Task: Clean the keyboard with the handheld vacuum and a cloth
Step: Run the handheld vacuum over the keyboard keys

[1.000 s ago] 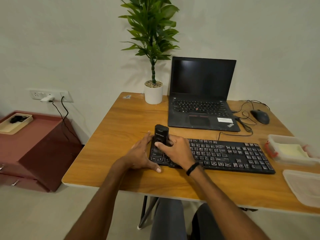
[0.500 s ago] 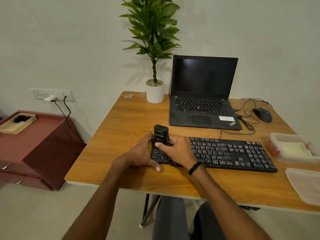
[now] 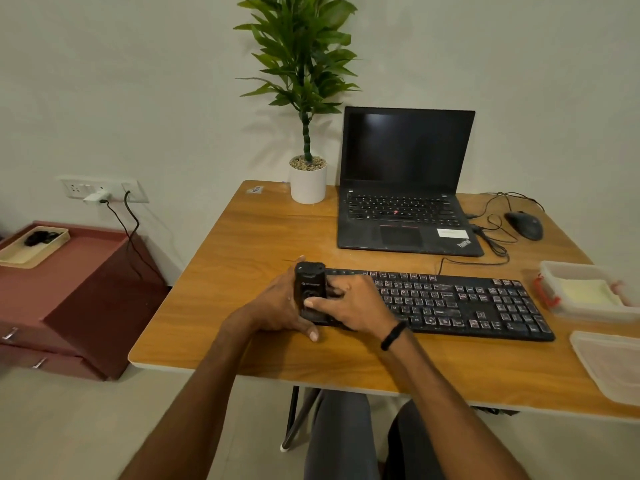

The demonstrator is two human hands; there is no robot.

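1. While it stands upright on the left end of the keyboard (image 3: 450, 303), the handheld vacuum (image 3: 310, 289) is clasped from both sides. The right hand (image 3: 356, 306) curls its fingers round the right side and presses its thumb on the front face.
2. The left hand (image 3: 273, 306) wraps curved fingers against the vacuum's left side, with one fingertip showing past the top. Its thumb lies stretched along the table (image 3: 242, 258) by the keyboard's near edge.
3. Both forearms reach in from below and converge; a black band (image 3: 393, 336) circles the right wrist.
4. The vacuum is a small black block. The black keyboard lies flat, parallel to the table's near edge, in front of a laptop (image 3: 405, 202).
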